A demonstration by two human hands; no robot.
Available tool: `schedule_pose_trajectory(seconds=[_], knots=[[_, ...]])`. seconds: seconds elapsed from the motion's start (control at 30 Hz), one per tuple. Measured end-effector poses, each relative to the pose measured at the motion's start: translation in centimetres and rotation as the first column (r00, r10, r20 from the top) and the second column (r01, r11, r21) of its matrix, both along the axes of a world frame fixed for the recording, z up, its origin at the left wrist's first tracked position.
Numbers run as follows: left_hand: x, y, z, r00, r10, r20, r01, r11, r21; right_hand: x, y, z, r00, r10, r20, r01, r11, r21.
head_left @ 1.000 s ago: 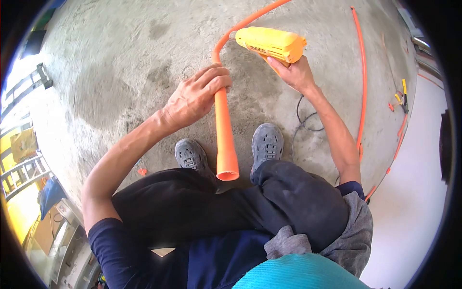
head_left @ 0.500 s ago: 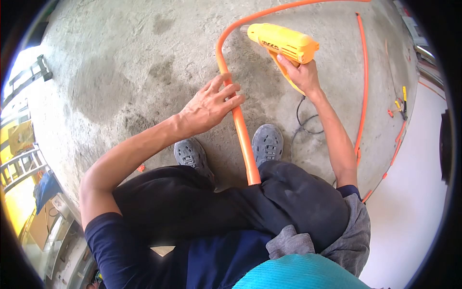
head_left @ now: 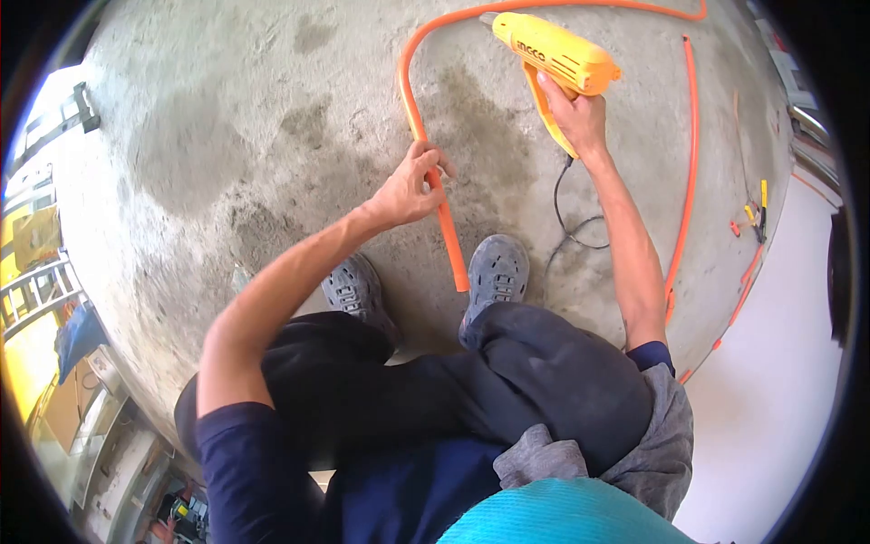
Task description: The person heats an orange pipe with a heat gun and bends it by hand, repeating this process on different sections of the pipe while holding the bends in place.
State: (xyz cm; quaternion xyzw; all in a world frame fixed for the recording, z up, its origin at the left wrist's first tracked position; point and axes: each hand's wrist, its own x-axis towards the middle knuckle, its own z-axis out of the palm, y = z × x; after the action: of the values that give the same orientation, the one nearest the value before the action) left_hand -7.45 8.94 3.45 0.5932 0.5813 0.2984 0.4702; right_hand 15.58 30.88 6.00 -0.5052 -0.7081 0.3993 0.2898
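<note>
My left hand point(head_left: 410, 186) is closed around an orange plastic pipe point(head_left: 451, 245) near its close end. From my fingers the pipe runs forward, then bends in a curve to the right along the far floor. Its near end lies between my shoes, in front of my knees. In my right hand point(head_left: 582, 120) is a yellow heat gun point(head_left: 555, 54), gripped by its handle, with INGCO lettering on the side. The metal nozzle points left, close to the pipe's bend. A dark power cord point(head_left: 559, 201) trails from the handle down to the floor.
Another orange pipe point(head_left: 693, 136) lies lengthwise on the concrete floor point(head_left: 227, 145) to the right. Beyond it are yellow-and-black handled pliers point(head_left: 762, 204) and small orange pieces point(head_left: 734, 228) near a white wall. My grey clogs point(head_left: 498, 267) stand close to the pipe. Ladder-like metal frames are at the left.
The pipe has moved forward, so its near end no longer overlaps my trousers. My left hand's fingers have curled more around it. The heat gun has shifted forward and slightly right.
</note>
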Motion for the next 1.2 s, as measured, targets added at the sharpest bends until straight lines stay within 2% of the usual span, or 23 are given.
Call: schedule_pose_trajectory(seconds=[0.03, 0.07, 0.1, 0.13, 0.2, 0.23, 0.27, 0.3, 0.33, 0.37, 0.4, 0.47, 0.5, 0.57, 0.6, 0.67, 0.73, 0.83, 0.97, 1.1, 1.2], knots=[[0.6, -0.1, -0.6, 0.994, 0.110, 0.014, -0.110, 0.994, -0.013, -0.5, 0.1, 0.1, 1.000, 0.004, -0.001, -0.004, 1.000, -0.002], [1.6, -0.1, -1.3, 0.993, 0.114, 0.012, -0.113, 0.993, -0.015, -0.9, 0.1, 0.1, 0.999, 0.046, -0.021, -0.046, 0.999, 0.026], [2.8, -0.2, -2.6, 0.931, 0.358, -0.075, -0.358, 0.934, 0.017, -1.3, 0.0, 0.1, 0.995, 0.089, -0.039, -0.086, 0.995, 0.056], [3.8, -0.6, -3.9, 0.801, 0.580, -0.149, -0.577, 0.814, 0.069, -1.8, -0.2, -0.2, 0.995, 0.094, -0.038, -0.092, 0.994, 0.053], [4.7, -0.5, -4.6, 0.752, 0.642, -0.150, -0.632, 0.767, 0.111, -2.7, -0.5, -0.8, 0.984, 0.163, -0.069, -0.156, 0.983, 0.095], [5.0, -0.3, -3.6, 0.690, 0.719, 0.087, -0.714, 0.695, -0.088, -3.1, -1.0, -0.3, 0.978, 0.197, -0.067, -0.193, 0.979, 0.060], [5.1, -0.2, -2.6, 0.549, 0.783, 0.294, -0.726, 0.620, -0.298, -3.4, -1.6, -0.1, 0.976, 0.209, -0.067, -0.205, 0.977, 0.057], [4.8, -0.4, -3.2, 0.540, 0.789, 0.292, -0.734, 0.612, -0.295, -3.7, -2.0, 0.2, 0.968, 0.245, -0.057, -0.245, 0.969, 0.022], [4.3, -0.4, -3.8, 0.521, 0.781, 0.345, -0.678, 0.624, -0.388, -4.1, -2.3, 0.3, 0.958, 0.282, -0.047, -0.283, 0.959, -0.014], [3.9, -0.4, -4.5, 0.495, 0.772, 0.398, -0.610, 0.635, -0.474, -4.4, -2.5, 0.0, 0.935, 0.345, -0.084, -0.339, 0.938, 0.078], [3.5, -0.4, -4.7, 0.487, 0.776, 0.400, -0.614, 0.630, -0.476, -4.5, -2.6, 0.2, 0.932, 0.353, -0.081, -0.347, 0.935, 0.078], [3.0, -0.7, -5.2, 0.604, 0.761, 0.237, -0.602, 0.631, -0.490, -4.6, -3.0, 0.5, 0.908, 0.419, -0.011, -0.419, 0.907, 0.034], [2.8, -0.8, -5.7, 0.597, 0.766, 0.240, -0.605, 0.626, -0.493, -4.7, -2.9, 1.0, 0.904, 0.426, -0.006, -0.426, 0.904, 0.032], [2.6, -1.0, -6.6, 0.747, 0.663, 0.050, -0.581, 0.687, -0.437, -4.7, -2.5, 2.1, 0.903, 0.427, 0.048, -0.427, 0.904, -0.004], [2.7, -1.0, -6.0, 0.743, 0.667, 0.051, -0.582, 0.683, -0.441, -4.6, -2.1, 2.0, 0.901, 0.431, 0.051, -0.432, 0.902, -0.009], [2.8, -0.4, -4.9, 0.788, 0.609, -0.085, -0.591, 0.712, -0.380, -4.0, -0.3, 1.5, 0.920, 0.386, 0.063, -0.389, 0.920, 0.048], [3.0, -0.3, -5.5, 0.781, 0.620, -0.079, -0.599, 0.707, -0.375, -3.3, 1.3, 0.9, 0.927, 0.363, 0.097, -0.371, 0.925, 0.082], [2.9, -0.1, -4.7, 0.777, 0.624, -0.083, -0.602, 0.698, -0.388, -2.3, 3.1, 0.7, 0.964, 0.218, 0.155, -0.243, 0.955, 0.168], [2.9, 0.1, -4.5, 0.757, 0.653, -0.028, -0.594, 0.669, -0.448, -0.8, 5.1, 0.6, 0.969, 0.098, 0.226, -0.137, 0.977, 0.163], [3.0, 0.3, -5.9, 0.751, 0.660, 0.011, -0.587, 0.676, -0.445, -0.3, 5.7, 0.3, 0.958, 0.074, 0.278, -0.112, 0.986, 0.122], [3.3, 0.4, -5.4, 0.745, 0.663, 0.076, -0.550, 0.674, -0.492, -0.6, 4.7, 0.0, 0.975, 0.135, 0.179, -0.165, 0.972, 0.166]])
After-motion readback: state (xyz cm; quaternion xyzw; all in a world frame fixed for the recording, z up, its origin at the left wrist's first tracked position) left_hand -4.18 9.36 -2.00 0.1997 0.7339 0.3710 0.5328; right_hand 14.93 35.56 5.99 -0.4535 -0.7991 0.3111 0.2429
